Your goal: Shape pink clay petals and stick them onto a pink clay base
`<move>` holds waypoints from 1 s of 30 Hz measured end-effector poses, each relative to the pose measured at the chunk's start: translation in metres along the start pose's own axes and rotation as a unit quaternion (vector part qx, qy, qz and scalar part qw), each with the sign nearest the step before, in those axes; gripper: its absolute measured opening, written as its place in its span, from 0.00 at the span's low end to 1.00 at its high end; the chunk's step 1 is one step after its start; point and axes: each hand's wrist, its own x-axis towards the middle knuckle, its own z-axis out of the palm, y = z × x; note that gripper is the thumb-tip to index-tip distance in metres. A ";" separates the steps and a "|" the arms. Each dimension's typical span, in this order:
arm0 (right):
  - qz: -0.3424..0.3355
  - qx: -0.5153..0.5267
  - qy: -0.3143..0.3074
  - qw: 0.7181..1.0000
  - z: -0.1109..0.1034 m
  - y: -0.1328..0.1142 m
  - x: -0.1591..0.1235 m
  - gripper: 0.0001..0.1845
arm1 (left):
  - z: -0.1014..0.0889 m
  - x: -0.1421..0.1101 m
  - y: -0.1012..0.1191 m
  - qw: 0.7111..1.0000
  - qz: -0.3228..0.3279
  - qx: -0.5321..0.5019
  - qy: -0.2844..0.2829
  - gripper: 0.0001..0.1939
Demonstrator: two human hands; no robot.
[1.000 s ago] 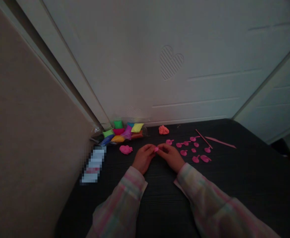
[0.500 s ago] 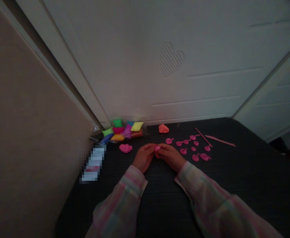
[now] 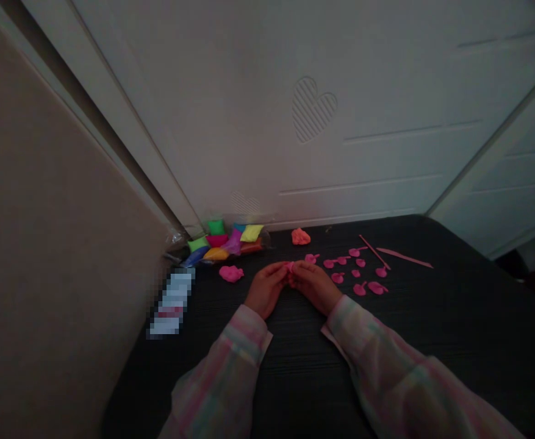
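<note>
My left hand [image 3: 268, 288] and my right hand [image 3: 313, 285] meet above the dark table, fingertips pinched together on a small piece of pink clay [image 3: 290, 267]. Most of that piece is hidden behind the fingers. A larger pink clay lump [image 3: 231, 274] lies left of my left hand. To the right of my right hand, several small flattened pink clay pieces [image 3: 360, 289] are scattered, some with thin tails. An orange clay lump [image 3: 301, 236] rests behind the hands, near the white panel.
At the back left lies a clear bag of colourful clay packets [image 3: 233, 242]. A blurred-out pale strip [image 3: 172, 303] is on the table's left side. Two thin pink tools [image 3: 404, 257] lie at the right. A white panel [image 3: 230, 122] with heart reliefs stands behind the black table [image 3: 294, 384].
Less of the pink clay shows between my fingertips now, and the fingers have shifted slightly around it. The things on the table stay where they were.
</note>
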 end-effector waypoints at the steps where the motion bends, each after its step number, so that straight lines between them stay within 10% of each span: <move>1: 0.001 0.002 0.004 1.000 0.000 0.000 0.000 0.04 | 0.000 0.000 0.000 1.000 0.003 0.004 0.001 0.07; 21: 0.001 -0.005 0.031 1.000 0.000 0.000 0.001 0.06 | -0.004 0.003 -0.004 0.981 0.082 0.171 0.047 0.07; 30: -0.032 -0.043 0.041 0.998 -0.002 0.006 0.004 0.06 | -0.006 -0.004 0.000 0.681 0.380 0.621 0.076 0.11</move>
